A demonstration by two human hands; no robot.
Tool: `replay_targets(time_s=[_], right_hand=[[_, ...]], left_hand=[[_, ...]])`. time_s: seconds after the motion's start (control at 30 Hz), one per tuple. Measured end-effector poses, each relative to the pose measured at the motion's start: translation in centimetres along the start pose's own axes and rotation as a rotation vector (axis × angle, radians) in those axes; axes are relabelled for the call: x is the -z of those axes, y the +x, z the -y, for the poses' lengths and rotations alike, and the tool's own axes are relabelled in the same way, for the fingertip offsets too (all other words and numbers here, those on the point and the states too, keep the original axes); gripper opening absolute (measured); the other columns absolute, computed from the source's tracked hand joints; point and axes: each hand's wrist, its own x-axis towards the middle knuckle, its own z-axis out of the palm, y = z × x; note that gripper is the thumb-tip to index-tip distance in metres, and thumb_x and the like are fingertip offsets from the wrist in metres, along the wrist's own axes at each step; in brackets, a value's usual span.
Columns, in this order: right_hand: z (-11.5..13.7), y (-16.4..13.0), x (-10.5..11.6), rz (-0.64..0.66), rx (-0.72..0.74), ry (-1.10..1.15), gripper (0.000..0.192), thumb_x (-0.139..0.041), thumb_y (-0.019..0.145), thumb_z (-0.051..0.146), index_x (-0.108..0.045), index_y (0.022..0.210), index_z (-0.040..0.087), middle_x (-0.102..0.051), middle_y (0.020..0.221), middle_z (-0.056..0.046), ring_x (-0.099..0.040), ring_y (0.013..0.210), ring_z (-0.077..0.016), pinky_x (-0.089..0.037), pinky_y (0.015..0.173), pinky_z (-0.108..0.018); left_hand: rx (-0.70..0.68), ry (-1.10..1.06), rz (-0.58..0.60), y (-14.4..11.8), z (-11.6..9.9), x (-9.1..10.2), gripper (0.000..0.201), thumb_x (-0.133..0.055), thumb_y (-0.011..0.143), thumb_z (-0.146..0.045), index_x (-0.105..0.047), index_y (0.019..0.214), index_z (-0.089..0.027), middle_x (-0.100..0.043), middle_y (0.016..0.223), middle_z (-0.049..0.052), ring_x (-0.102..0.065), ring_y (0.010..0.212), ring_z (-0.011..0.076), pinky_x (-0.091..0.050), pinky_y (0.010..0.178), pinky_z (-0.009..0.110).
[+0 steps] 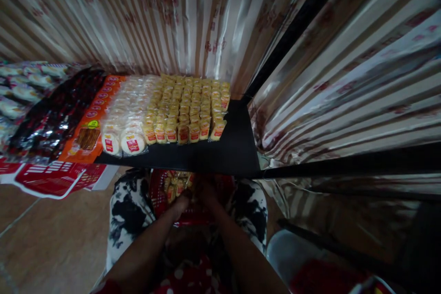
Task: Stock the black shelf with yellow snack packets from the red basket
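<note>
Striped curtains back a black counter point(234, 147) of stacked snack packets point(186, 110). Below its edge, left hand point(181, 202) and right hand point(206, 193) meet in a red basket point(158, 193); grip unclear, wrapped packets point(172, 186) just left of them.

Person's wearing a loose white garment with big black blotchy patches point(127, 211), showing at lower centre of the frame. Bottom edge has red fabric with white polka dots point(188, 280). Forearms bare, no sleeves on them, no watch or rings I can make out.
</note>
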Motion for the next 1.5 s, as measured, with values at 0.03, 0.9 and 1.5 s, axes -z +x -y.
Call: replay_targets(time_s=[0.03,0.9,1.5], right_hand=[[0.1,-0.1,0.1,-0.01,0.004,0.015,0.029,-0.045,0.076,0.011,-0.064,0.094,0.019,-0.068,0.095,-0.007,-0.062,0.085,-0.0169,-0.043,0.075,-0.026],[3.5,-10.3,9.8,-0.486,0.501,0.457,0.013,-0.054,0.072,0.018,-0.06,0.083,0.021,-0.058,0.103,-0.007,-0.055,0.098,-0.019,-0.044,0.09,-0.035],[3.5,-11.2,11.6,-0.304,0.463,1.053,0.019,-0.065,0.071,0.036,-0.06,0.082,0.022,-0.055,0.116,-0.007,-0.057,0.102,-0.0199,-0.048,0.087,-0.033]], left_hand=[[0.008,-0.034,-0.013,0.0,-0.1,-0.1,0.022,-0.05,0.074,-0.014,-0.06,0.094,-0.017,-0.065,0.081,0.002,-0.06,0.072,0.0129,-0.047,0.067,0.024],[-0.326,-0.395,0.001,-9.8,-5.3,-1.4,0.02,-0.06,0.074,-0.021,-0.058,0.092,-0.014,-0.06,0.063,-0.001,-0.059,0.056,0.0093,-0.049,0.062,0.022],[-0.543,-0.408,0.067,-14.2,-8.4,-3.1,0.033,-0.075,0.061,-0.024,-0.057,0.086,-0.014,-0.066,0.081,0.005,-0.062,0.075,0.0122,-0.05,0.073,0.024]])
